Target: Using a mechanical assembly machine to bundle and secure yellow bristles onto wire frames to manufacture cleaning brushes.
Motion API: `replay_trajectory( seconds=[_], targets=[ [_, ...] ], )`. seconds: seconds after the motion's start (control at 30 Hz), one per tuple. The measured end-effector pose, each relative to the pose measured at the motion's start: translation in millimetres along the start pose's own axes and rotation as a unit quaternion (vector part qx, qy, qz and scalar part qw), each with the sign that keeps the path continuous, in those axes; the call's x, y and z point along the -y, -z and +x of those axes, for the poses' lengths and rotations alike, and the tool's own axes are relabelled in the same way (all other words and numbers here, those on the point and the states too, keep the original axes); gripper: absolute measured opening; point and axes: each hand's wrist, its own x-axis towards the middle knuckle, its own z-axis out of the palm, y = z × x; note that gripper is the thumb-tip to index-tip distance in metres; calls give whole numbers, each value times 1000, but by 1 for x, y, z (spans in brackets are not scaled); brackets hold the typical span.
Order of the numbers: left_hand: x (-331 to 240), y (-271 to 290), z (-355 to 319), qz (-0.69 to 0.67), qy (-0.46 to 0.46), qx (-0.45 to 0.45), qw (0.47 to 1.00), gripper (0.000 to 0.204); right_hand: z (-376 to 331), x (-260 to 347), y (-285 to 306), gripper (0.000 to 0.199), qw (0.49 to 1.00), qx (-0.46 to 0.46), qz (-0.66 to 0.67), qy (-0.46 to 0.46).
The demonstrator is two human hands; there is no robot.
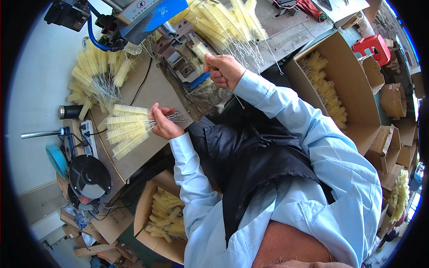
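Fingers of our left hand are closed round the thin wires of a bunch of yellow brushes, at least 4 of them. We likely hold them by the wires so the soft hairs can fan out and not get squashed. Fingers of our right hand are curled tight round 1 more brush. Its hairy end points up and left, right by the metal machine. We cannot tell if it touches the metal blocks. We seem to grip it low so our fingers keep back from those blocks.

Left of the machine, a big brush heap lies on the table. Another brush pile lies past the machine, with many wires facing us, maybe so they are easy to grab.

Between our 2 hands we have some room to move. A black cord crosses the table there. The blue machine head hangs over the far side, so lifting there looks tight. Our right arm goes past the table's near edge, close to a big cardboard box. A smaller cardboard box sits low by our left arm, and both boxes have brushes inside.
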Motion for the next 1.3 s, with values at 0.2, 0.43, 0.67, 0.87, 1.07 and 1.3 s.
replay_trajectory(
  seconds=[0.2,0.43,0.67,0.87,1.07,1.3],
  targets=[
    [1,1,-1,10,-15,19,1000,21,-3,2,6,42,999,34,-12,9],
    [-7,-1,-9,-21,47,16,999,18,-44,-29,-9,47,989,42,-140,36],
    [-40,-28,-39,-66,94,145,983,23,-54,-46,-5,38,897,45,-380,221],
    [-52,-28,-43,-76,101,234,964,26,-60,-56,0,30,738,26,-558,379],
    [-37,-19,-48,-69,107,237,963,20,-65,-55,1,18,625,7,-642,443],
    [-41,-17,-55,-63,113,226,966,19,-64,-58,4,18,602,15,-648,466]
  ],
)
